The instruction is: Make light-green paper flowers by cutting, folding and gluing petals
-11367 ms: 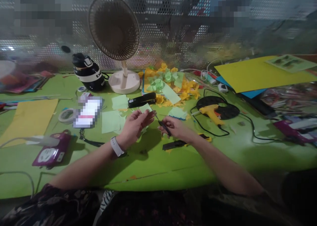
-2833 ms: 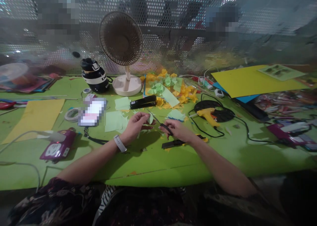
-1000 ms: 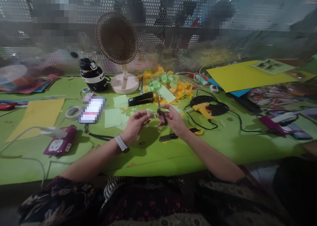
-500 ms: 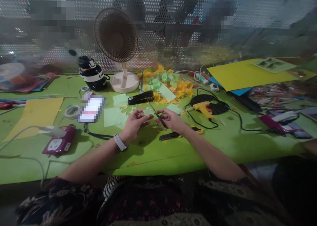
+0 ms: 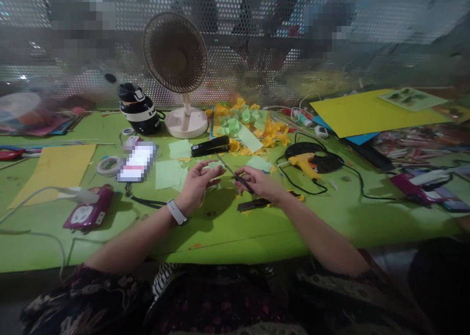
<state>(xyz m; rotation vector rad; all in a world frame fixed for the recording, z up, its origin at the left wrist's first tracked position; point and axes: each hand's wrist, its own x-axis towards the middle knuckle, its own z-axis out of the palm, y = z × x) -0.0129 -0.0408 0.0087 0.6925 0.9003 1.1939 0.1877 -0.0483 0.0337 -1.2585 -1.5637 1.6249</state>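
Observation:
My left hand, with a watch on its wrist, pinches a small piece of pale green paper between thumb and fingers. My right hand is closed on dark-handled scissors, whose thin blades point up and left, apart from the paper. Just beyond the hands lie a black stapler, green paper squares and small scraps. A cutter knife rests on the table below my right hand.
Yellow and green paper flowers are heaped behind the stapler. A yellow glue gun with a looping cord lies to the right. On the left are a phone, a tape roll, a bottle and a fan.
The scissors have moved slightly right, away from my left hand, and their blades sit lower. My left hand keeps the paper and its fingers have spread a little.

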